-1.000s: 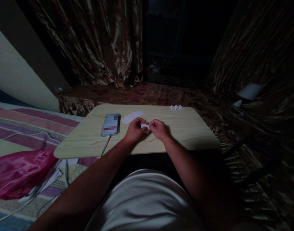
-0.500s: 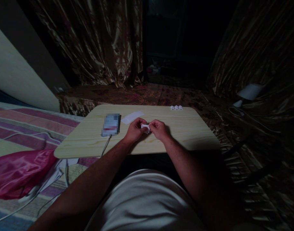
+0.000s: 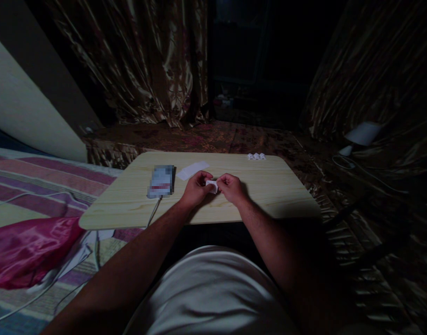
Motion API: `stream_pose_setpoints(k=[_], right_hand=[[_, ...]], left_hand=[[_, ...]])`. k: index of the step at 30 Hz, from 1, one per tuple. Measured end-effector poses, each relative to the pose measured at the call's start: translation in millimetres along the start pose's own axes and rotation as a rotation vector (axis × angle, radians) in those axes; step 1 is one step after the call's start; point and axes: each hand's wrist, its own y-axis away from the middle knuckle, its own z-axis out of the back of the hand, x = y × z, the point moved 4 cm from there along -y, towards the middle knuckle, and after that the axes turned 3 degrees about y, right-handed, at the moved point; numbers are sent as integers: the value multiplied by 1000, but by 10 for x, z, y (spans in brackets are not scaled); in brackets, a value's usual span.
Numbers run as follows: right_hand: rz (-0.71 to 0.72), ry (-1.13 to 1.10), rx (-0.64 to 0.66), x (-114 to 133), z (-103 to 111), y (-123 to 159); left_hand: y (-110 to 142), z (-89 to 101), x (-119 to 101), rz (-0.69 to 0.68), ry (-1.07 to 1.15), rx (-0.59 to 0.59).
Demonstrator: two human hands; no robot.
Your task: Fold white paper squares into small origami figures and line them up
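Observation:
Between my hands, over the middle of the pale wooden table (image 3: 122,209), is a small folded piece of white paper (image 3: 211,186). My left hand (image 3: 196,190) grips its left side, thumb on top. The fingertips of my right hand (image 3: 230,187) pinch its right edge. Fingers hide part of the folds. Beyond my left hand lies a flat white paper strip (image 3: 193,170). Three small folded white paper pieces (image 3: 256,156) sit in a row at the table's far right edge.
A phone-like device (image 3: 160,181), blurred out, lies on the left of the table with a cable (image 3: 153,211) running off the near edge. On the striped bed (image 3: 94,174) at left is a shiny pink cloth (image 3: 31,249). A white lamp (image 3: 363,133) stands at right.
Almost nothing differs. Both hands keep their hold on the folded paper, which shifts very slightly between the fingers.

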Motion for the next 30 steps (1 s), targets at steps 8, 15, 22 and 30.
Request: stream_pose_setpoints(k=[8, 15, 22, 30], right_hand=[[3, -19, 14, 2, -4, 7], [19, -7, 24, 32, -6, 17], [27, 21, 34, 29, -12, 25], [57, 38, 41, 28, -20, 27]], left_hand=[[-10, 26, 16, 0, -23, -25], [-13, 35, 39, -15, -37, -14], [-18, 37, 38, -7, -3, -4], [-26, 33, 40, -15, 25, 14]])
